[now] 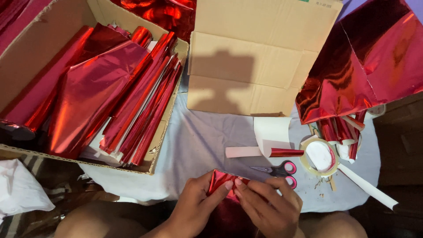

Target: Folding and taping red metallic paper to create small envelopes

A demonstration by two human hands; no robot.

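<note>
Red foil [221, 179] is being pinched at the counter's near edge in the grip of both the left hand [197, 206] and right hand [267, 207], where it is probably risking tearing if pulled tight.

Left hand [197, 206], right hand [267, 206] pinch red foil piece [220, 180]; scissors [278, 171], tape roll [320, 156] beside.

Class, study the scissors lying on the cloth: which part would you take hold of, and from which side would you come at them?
Take the scissors by the pink loop handles, coming from the right. The handles lie at the right end, uncovered, while the blades point left toward the red foil piece held by the left hand and right hand. The tape roll sits just beyond, so come in low.
</note>
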